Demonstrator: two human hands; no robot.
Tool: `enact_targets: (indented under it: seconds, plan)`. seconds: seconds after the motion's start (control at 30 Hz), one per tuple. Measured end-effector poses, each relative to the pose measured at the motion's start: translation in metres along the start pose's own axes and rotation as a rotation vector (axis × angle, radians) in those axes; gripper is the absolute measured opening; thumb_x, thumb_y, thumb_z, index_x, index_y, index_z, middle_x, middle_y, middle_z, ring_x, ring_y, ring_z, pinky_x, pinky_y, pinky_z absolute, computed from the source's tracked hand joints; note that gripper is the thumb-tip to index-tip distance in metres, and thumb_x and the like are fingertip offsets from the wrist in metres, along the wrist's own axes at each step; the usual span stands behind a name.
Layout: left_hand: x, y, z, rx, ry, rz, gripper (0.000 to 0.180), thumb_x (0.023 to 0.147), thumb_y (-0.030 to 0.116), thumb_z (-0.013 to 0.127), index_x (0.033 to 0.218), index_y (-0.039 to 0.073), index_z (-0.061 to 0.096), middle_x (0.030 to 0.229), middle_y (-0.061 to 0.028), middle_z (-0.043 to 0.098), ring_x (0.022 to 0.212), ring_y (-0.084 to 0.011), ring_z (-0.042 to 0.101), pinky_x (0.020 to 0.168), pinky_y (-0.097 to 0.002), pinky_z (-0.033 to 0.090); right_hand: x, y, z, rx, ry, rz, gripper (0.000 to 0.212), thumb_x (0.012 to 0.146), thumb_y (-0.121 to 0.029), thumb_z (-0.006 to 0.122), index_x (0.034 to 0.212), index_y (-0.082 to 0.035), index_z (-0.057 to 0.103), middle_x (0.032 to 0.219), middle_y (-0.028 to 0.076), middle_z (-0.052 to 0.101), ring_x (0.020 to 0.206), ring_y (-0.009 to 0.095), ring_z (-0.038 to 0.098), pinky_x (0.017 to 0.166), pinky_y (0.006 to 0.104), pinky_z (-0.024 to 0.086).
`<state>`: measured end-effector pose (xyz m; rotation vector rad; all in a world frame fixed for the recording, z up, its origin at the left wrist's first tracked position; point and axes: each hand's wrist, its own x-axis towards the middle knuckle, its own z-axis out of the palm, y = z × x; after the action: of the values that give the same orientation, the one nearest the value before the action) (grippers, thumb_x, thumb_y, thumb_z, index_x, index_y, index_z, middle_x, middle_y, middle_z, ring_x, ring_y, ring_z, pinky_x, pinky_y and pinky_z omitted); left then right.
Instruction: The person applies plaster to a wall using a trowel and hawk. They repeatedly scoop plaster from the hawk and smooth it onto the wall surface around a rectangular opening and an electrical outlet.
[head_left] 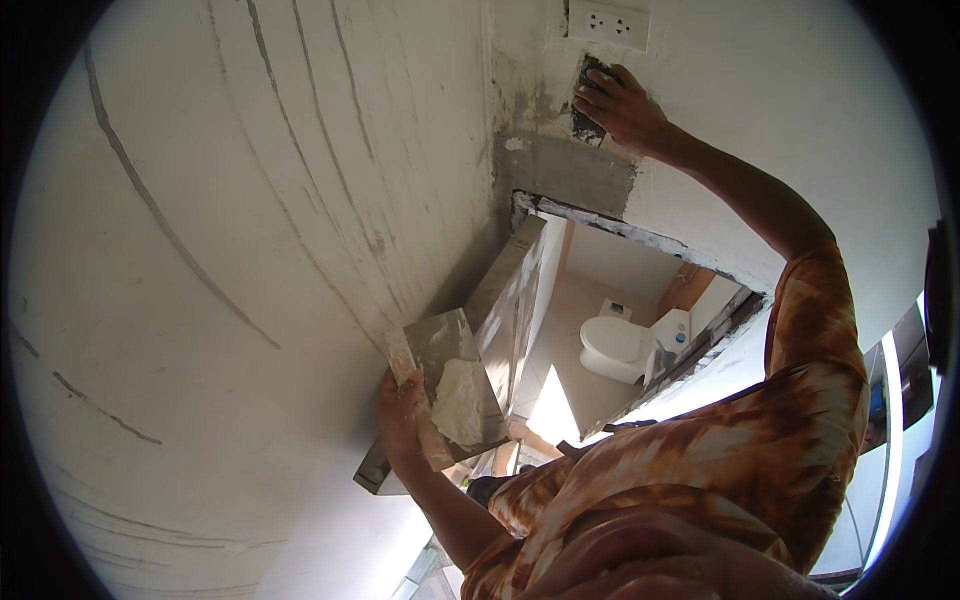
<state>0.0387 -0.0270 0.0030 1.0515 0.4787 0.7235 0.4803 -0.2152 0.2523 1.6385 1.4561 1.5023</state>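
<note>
My right hand (625,112) is raised to the wall with its fingers closed over a dark, flat plastering trowel (590,125) smeared with pale filler. The trowel lies against the wall just below a white socket plate (608,24). Lower down, my left hand (401,415) grips the pale edge of a grey plaster hawk (435,338). A thick lump of off-white putty (461,402) sits on the hawk's face. Part of the left fingers is hidden behind the hawk's edge.
A grey patch (570,172) borders the wall corner above an opening with a rough frame (640,232). Through it show a white toilet (612,348) and tiled floor. A door panel (510,275) stands near the hawk. Dark streaks (150,195) cross the left wall.
</note>
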Motion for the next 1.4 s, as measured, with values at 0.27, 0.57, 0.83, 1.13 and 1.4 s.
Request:
enact_targets:
  seconds: [0.27, 0.57, 0.83, 1.13, 1.4]
  plan:
    - [-0.004, -0.003, -0.001, -0.018, 0.006, 0.078, 0.037, 0.09, 0.011, 0.062, 0.125, -0.001, 0.062, 0.105, -0.0011, 0.065, 0.093, -0.0106, 0.057, 0.086, -0.026, 0.044, 0.003, 0.024, 0.021, 0.017, -0.192, 0.076, 0.055, 0.081, -0.005, 0.065, 0.135, -0.013, 0.058, 0.142, 0.0, 0.054, 0.14, 0.023, 0.039, 0.118, 0.0432, 0.03]
    - [-0.004, 0.004, 0.002, 0.111, 0.042, 0.058, 0.038, 0.09, 0.012, 0.063, 0.125, -0.003, 0.062, 0.103, -0.0027, 0.065, 0.091, -0.0132, 0.057, 0.087, -0.0278, 0.044, -0.071, 0.02, -0.026, -0.011, -0.163, 0.173, 0.045, 0.084, -0.009, 0.063, 0.129, -0.012, 0.062, 0.137, 0.002, 0.057, 0.137, 0.027, 0.043, 0.116, 0.0461, 0.031]
    - [-0.011, 0.013, 0.008, 0.17, 0.02, 0.084, 0.04, 0.091, 0.015, 0.061, 0.126, -0.004, 0.06, 0.108, -0.0063, 0.064, 0.098, -0.0158, 0.057, 0.091, -0.0293, 0.043, 0.027, 0.006, 0.029, -0.055, -0.138, 0.007, 0.05, 0.084, -0.02, 0.067, 0.134, -0.014, 0.059, 0.141, 0.001, 0.054, 0.141, 0.026, 0.037, 0.12, 0.0451, 0.026]
    - [-0.004, 0.0, -0.003, 0.182, 0.038, 0.035, 0.04, 0.091, 0.016, 0.063, 0.126, -0.002, 0.06, 0.108, -0.0043, 0.065, 0.095, -0.0141, 0.057, 0.088, -0.0289, 0.044, -0.101, 0.049, -0.014, -0.077, -0.161, 0.112, 0.053, 0.085, -0.013, 0.066, 0.137, -0.014, 0.055, 0.144, 0.002, 0.051, 0.142, 0.026, 0.036, 0.117, 0.0457, 0.031]
    - [0.003, -0.003, -0.004, 0.153, -0.001, 0.059, 0.043, 0.09, 0.017, 0.062, 0.128, -0.004, 0.059, 0.108, -0.0052, 0.065, 0.095, -0.0151, 0.058, 0.088, -0.0289, 0.044, -0.068, 0.01, -0.017, 0.012, -0.001, 0.117, 0.045, 0.085, -0.016, 0.067, 0.129, -0.013, 0.061, 0.139, 0.002, 0.054, 0.138, 0.029, 0.04, 0.116, 0.0468, 0.032]
